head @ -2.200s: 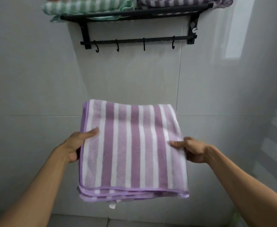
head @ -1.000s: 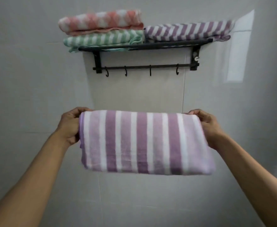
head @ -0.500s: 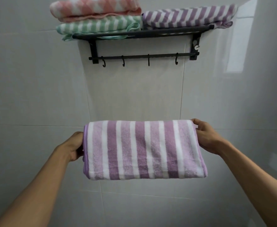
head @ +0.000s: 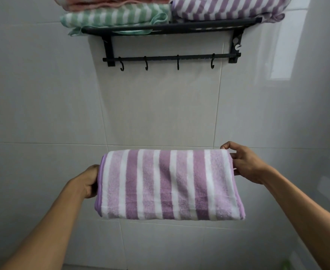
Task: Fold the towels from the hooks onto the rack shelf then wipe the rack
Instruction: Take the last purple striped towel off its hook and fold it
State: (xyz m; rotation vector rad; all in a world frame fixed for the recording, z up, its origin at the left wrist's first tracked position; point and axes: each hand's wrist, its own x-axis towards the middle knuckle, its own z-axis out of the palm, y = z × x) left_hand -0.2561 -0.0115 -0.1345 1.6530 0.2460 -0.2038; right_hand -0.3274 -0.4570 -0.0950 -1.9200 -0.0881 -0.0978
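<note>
Holding a folded purple-and-white striped towel point(head: 170, 185) out in front of the tiled wall point(head: 43, 94), both hands grip its short ends: the left hand point(head: 88, 182) is curled round the left end, its fingers hidden behind the cloth, and the right hand point(head: 244, 162) pinches the upper right corner with the thumb on top and the fingers curled against the end. The towel's long axis runs left to right, roughly level, with the folded edge on top and the loose layered edges hanging at the bottom; its stripes run up and down. It hangs in open air, well below the black wall rack point(head: 170, 28) and touching nothing but the hands. Between the towel's top edge and the hook bar point(head: 170, 58) lies a broad stretch of bare wall. All four hooks point(head: 146, 64) hang bare. On the rack shelf, at the top edge of view, a green striped towel point(head: 113, 16) lies at the left with a pink towel point(head: 111, 1) stacked on it, and a second purple striped towel point(head: 228, 7) lies at the right, just beside them, its right end overhanging the shelf's end. A pale window reflection point(head: 288, 38) shows on the wall to the right of the rack.
</note>
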